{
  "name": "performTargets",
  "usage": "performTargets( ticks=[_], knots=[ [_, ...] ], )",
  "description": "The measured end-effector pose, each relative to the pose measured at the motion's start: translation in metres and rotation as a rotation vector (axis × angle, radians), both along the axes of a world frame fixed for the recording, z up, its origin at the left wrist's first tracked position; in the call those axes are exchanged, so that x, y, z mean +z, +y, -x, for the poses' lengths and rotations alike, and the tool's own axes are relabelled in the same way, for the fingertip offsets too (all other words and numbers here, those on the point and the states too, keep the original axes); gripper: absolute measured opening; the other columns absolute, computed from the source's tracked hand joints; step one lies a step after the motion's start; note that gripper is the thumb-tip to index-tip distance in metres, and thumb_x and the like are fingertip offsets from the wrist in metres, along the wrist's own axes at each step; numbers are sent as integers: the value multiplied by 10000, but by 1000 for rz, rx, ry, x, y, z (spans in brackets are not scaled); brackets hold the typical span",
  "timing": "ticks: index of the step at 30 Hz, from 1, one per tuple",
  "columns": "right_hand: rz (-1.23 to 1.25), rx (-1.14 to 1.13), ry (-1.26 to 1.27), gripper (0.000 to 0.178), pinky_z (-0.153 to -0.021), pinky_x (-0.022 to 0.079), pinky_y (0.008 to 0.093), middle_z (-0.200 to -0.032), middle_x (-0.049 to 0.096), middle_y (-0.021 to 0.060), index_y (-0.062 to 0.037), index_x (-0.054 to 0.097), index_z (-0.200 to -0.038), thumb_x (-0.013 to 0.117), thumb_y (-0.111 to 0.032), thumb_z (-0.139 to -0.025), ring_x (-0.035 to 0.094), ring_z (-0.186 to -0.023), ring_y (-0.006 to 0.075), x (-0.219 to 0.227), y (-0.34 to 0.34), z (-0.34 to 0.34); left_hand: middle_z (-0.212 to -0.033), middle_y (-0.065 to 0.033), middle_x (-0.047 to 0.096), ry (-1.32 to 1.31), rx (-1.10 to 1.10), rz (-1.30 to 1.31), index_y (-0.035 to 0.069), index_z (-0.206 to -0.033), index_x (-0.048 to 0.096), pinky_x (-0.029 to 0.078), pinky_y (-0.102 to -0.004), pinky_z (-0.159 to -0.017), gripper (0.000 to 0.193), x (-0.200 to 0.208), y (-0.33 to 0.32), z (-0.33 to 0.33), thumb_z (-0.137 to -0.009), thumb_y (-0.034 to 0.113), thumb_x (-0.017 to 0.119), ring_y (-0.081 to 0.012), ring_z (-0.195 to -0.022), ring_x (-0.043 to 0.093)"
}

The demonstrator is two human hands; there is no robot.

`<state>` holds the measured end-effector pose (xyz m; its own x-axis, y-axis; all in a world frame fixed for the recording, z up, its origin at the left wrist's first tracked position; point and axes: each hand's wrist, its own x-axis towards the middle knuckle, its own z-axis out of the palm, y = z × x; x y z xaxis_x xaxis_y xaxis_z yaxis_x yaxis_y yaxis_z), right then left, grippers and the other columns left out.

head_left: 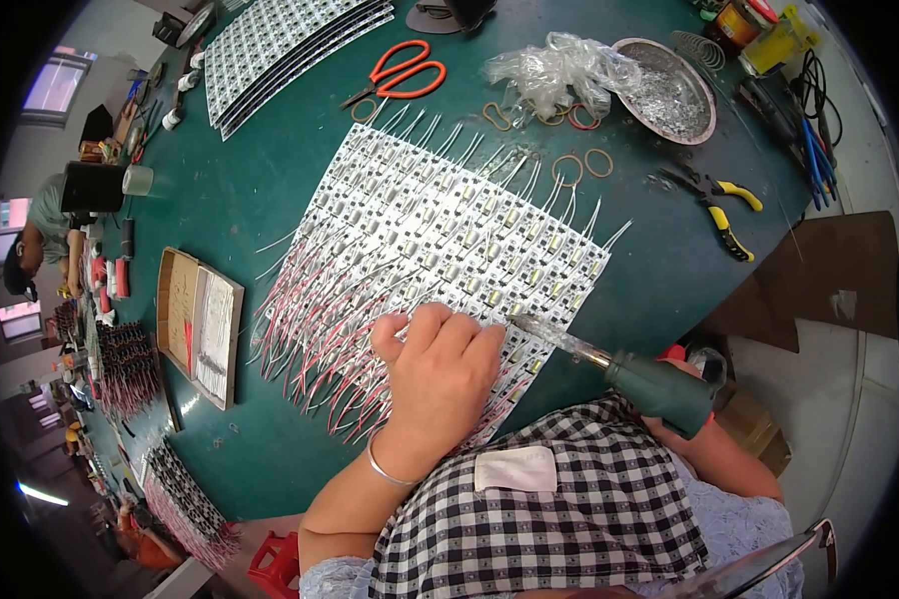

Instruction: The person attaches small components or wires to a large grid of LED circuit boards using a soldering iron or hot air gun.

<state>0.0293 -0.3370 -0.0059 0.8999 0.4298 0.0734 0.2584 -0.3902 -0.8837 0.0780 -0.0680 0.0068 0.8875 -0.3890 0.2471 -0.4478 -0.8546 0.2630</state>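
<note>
The left hand point(438, 361) is lying palm-down, fingers curled loosely, pressing on the near edge of a wide white panel of small circuit boards point(449, 225) fitted with rows of silvery components; it is grasping nothing, only holding the panel flat against the dark green desk point(260, 190). A thin silver bangle point(388, 469) is sitting on that wrist. Red and white wire leads point(315, 344) are fanning out from the panel's left and near sides onto the desk.

The right hand point(691, 414) is mostly hidden behind a soldering iron with a dark green handle point(659, 387), and it is clenched around that handle. The iron's metal tip point(521, 321) is touching the panel just beside the left hand's fingertips.

The panel is lying in the middle of the desk, slanting from upper left to lower right. Beyond it, orange-handled scissors point(402, 72) are lying near a crumpled clear plastic bag point(559, 68) and a round metal dish point(666, 90) holding silvery scraps. Several tan rubber bands point(581, 165) are scattered near the panel's far corner, and yellow-handled pliers point(721, 212) are lying to its right. A shallow cardboard box point(200, 324) is resting on the desk to the left of the wires, and another stack of white panels point(290, 45) is lying at the far left.
</note>
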Motion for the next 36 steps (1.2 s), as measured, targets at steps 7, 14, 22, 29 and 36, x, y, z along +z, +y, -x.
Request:
performTargets(
  ticks=[7, 14, 22, 29, 36],
  knots=[
    [369, 110, -297, 227, -684, 502, 290, -871, 649, 77, -14, 622, -979, 614, -98, -768, 623, -743, 185, -4, 1, -4, -721, 40, 516, -2, 10, -4, 160, -779, 632, 256, -393, -810, 127, -1, -1, -1, -659, 118, 633, -145, -808, 497],
    [290, 13, 159, 293, -682, 510, 284, -830, 629, 94, 34, 553, -1033, 603, -136, -799, 627, -705, 179, -1, -3, 6, -725, 39, 521, 23, 9, -11, 159, -782, 633, 254, -397, -817, 130, 1, -1, 0, -657, 123, 631, -148, -813, 496],
    [209, 44, -169, 296, -602, 489, 245, -851, 614, 94, 36, 550, -1020, 583, -187, -827, 598, -654, 132, 1, -3, 7, -720, 38, 514, 29, 14, -12, 158, -779, 629, 255, -396, -817, 125, 1, -2, 1, -660, 122, 629, -148, -815, 492],
    [-46, -22, -42, 228, -629, 467, 293, -851, 616, 98, 3, 604, -945, 579, -186, -818, 602, -684, 192, -15, -11, 13, -717, 36, 512, 3, 14, -3, 158, -760, 626, 257, -394, -814, 115, 0, -2, 1, -653, 119, 634, -148, -814, 490],
    [-17, -74, -58, 200, -641, 455, 302, -799, 604, 90, -7, 615, -910, 579, -180, -818, 596, -734, 198, 0, 3, 5, -703, 34, 499, -1, 20, -12, 162, -737, 607, 258, -393, -814, 104, -1, -3, 0, -644, 123, 635, -152, -798, 483]
  ],
)
